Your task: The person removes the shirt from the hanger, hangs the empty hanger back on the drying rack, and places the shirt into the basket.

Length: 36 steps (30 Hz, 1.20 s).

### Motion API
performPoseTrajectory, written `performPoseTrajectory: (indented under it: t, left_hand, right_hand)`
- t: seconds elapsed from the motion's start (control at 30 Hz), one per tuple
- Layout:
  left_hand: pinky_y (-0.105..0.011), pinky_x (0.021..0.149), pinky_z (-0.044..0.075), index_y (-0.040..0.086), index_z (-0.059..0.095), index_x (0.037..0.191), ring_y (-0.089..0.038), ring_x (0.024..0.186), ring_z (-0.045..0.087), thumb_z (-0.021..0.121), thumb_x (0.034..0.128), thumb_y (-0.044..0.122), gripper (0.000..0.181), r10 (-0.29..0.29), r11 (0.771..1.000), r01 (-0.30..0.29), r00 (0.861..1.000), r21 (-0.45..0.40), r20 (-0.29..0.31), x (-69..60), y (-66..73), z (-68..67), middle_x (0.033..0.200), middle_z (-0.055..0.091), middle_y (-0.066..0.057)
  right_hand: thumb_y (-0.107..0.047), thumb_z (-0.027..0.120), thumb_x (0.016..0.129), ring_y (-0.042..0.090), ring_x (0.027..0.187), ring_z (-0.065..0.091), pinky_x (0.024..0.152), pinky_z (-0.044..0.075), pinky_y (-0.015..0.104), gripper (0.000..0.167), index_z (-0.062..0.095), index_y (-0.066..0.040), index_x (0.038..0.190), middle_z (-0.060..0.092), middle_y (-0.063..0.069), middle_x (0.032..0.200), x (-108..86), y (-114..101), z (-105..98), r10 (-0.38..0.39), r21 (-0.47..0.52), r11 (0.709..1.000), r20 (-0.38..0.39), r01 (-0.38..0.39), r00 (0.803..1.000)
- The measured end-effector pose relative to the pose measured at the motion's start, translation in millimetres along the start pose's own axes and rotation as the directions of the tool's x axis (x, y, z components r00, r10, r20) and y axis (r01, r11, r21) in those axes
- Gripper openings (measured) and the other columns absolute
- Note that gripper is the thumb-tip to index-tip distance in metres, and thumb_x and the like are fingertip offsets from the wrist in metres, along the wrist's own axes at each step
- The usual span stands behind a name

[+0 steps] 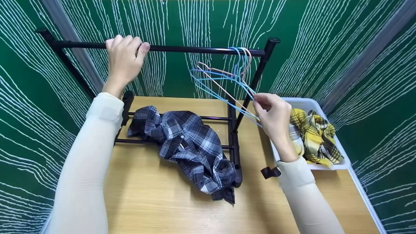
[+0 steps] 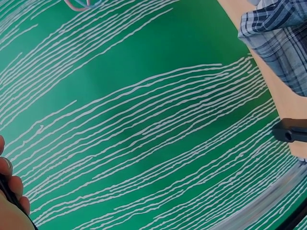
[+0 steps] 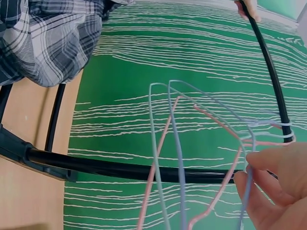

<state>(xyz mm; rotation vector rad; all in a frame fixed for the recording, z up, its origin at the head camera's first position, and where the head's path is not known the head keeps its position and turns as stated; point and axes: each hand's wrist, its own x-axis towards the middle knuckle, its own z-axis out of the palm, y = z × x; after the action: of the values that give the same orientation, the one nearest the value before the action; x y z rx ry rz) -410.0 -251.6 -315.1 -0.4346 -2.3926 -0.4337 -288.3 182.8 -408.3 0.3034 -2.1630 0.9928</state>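
With its fingers curled over the black top rail point(image 1: 182, 49) of a small clothes rack, my left hand point(image 1: 125, 60) grips it left of the middle. Part of that hand point(image 2: 10, 184) shows at the left wrist view's edge. Three wire hangers hang by their hooks at the rail's right end: a blue hanger point(image 3: 181, 177), a light blue-green hanger point(image 3: 155, 143) and a pink hanger point(image 3: 211, 203). Between thumb and fingertip, my right hand point(image 1: 274, 118) pinches the blue hanger by its side wire. A crumpled dark plaid shirt point(image 1: 195, 143) lies across the rack's lower bars.
Right of the rack stands a white bin point(image 1: 345, 164) holding a yellow plaid garment point(image 1: 313, 136). A small black fitting point(image 1: 270, 172) appears beside the right wrist. Green walls with white streaks enclose the wooden table point(image 1: 149, 191) at the back and sides.
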Motion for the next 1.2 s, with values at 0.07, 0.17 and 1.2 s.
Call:
performPoseTrajectory:
  t: [0.07,0.17,1.2]
  left_hand:
    - [-0.055,0.103,0.027,0.001,0.061,0.098,-0.041,0.096,0.044,0.039,0.1137,0.05,0.056,-0.002,1.0,0.002,1.0,0.0,0.002,-0.4,-0.1,0.1,0.092,0.057,-0.018]
    - [-0.056,0.104,0.027,0.001,0.061,0.099,-0.041,0.096,0.044,0.038,0.1138,0.05,0.056,-0.002,1.0,0.002,1.0,0.001,0.004,-0.2,0.4,0.5,0.093,0.057,-0.018]
    - [-0.049,0.113,0.029,0.016,0.061,0.142,-0.035,0.13,0.041,0.06,0.1062,0.032,0.039,0.18,0.971,-0.203,0.968,-0.124,-0.177,-28.8,-4.9,-11.9,0.142,0.054,-0.013]
  right_hand:
    - [0.001,0.077,0.093,0.023,0.082,0.076,0.075,0.05,0.007,0.012,0.082,-0.001,0.103,0.08,0.011,0.098,-1.0,0,-3,-0.006,0.001,1.0,0.011,0.006,1.0]
    - [0.001,0.077,0.093,0.022,0.084,0.076,0.076,0.053,0.01,0.013,0.082,-0.002,0.104,0.08,0.011,0.099,-2.5,-1,-8,-0.003,0.014,1.0,0.026,0.002,1.0]
    - [0.003,0.082,0.089,0.02,0.128,0.063,0.108,0.051,0.026,0.054,0.066,-0.005,0.14,0.066,0.007,0.14,-67.4,-49,-19,-0.12,0.255,0.966,0.3,0.042,0.946]
